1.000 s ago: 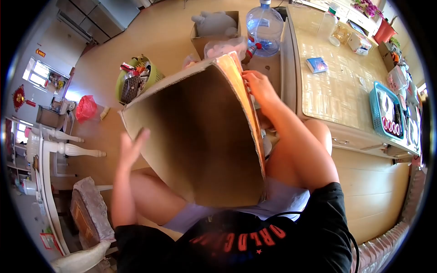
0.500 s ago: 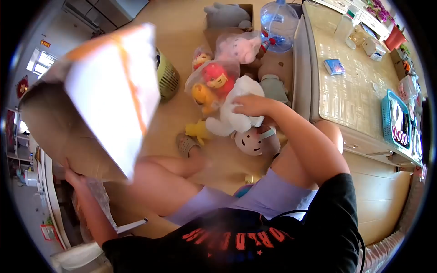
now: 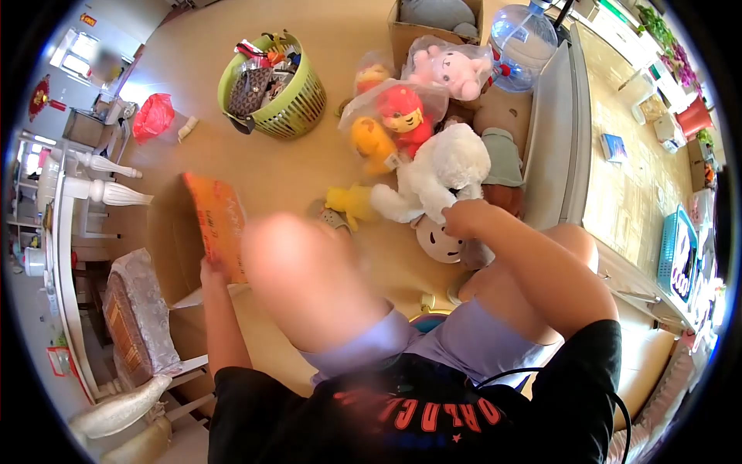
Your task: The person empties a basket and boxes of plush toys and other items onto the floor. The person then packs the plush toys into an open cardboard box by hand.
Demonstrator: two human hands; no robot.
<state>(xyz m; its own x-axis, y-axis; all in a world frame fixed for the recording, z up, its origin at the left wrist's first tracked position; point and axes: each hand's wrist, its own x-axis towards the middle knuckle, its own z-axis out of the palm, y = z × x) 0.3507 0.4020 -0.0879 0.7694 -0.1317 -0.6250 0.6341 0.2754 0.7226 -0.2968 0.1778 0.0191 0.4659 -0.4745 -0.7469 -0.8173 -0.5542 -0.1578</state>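
Observation:
My left hand (image 3: 215, 272) is closed on the edge of a cardboard box (image 3: 171, 240) with an orange printed flap (image 3: 216, 224), low at my left side. My right hand (image 3: 467, 220) grips the lower part of a fluffy white plush toy (image 3: 456, 158). Under that hand lies a round plush head with a pale face (image 3: 437, 241), partly hidden. Beside the white toy are a yellow plush toy (image 3: 352, 203), a bagged red-hooded plush toy (image 3: 403, 112) and an orange one (image 3: 372, 143).
A green basket (image 3: 297, 104) full of small items stands ahead. A box with a grey plush toy (image 3: 437, 14), a pink plush toy (image 3: 450, 71) and a water jug (image 3: 524, 46) sit farther off. A cabinet (image 3: 553, 131) borders the right, a cushioned chair (image 3: 143, 325) the left.
The cardboard box has come down from high in front of me to the floor at my left, with my left hand on it. My right hand has shifted lower on the white plush toy.

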